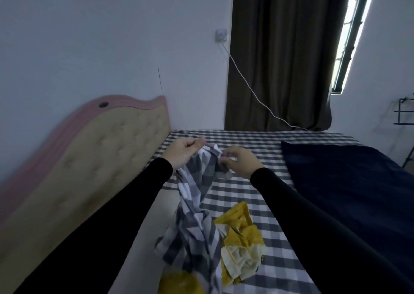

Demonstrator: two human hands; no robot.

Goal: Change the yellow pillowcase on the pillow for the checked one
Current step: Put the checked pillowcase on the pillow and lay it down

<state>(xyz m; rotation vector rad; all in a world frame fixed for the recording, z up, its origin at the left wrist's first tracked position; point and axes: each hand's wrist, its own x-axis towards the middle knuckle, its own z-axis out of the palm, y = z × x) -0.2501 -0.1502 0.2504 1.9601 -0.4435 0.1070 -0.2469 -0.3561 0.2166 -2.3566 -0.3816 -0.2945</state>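
From the head camera, two arms in black sleeves reach out over the bed [257, 141]. Both hands hold up the checked pillowcase [197, 181]. The left hand [183, 151] has its fingers curled round the top edge of the cloth. The right hand [240, 161] pinches the same top edge just beside it, with finger and thumb close together. The two hands are near each other, with a bunch of cloth between them.

The checked pillowcase hangs down long and thin from the hands toward the camera. Its top end is away from the person and its bottom end is crumpled on the bed, close to the bottom of the picture.

The yellow pillowcase [240, 242] lies in a crumpled heap on the bed, touching the right side of the hanging checked cloth. Its pale inside shows in places. Another bit of yellow [179, 282] peeks out at the bottom edge, blurry.

A dark blue blanket [347, 177] lies on the right side of the bed. A padded headboard [89, 170] with a pink rim stands on the left.
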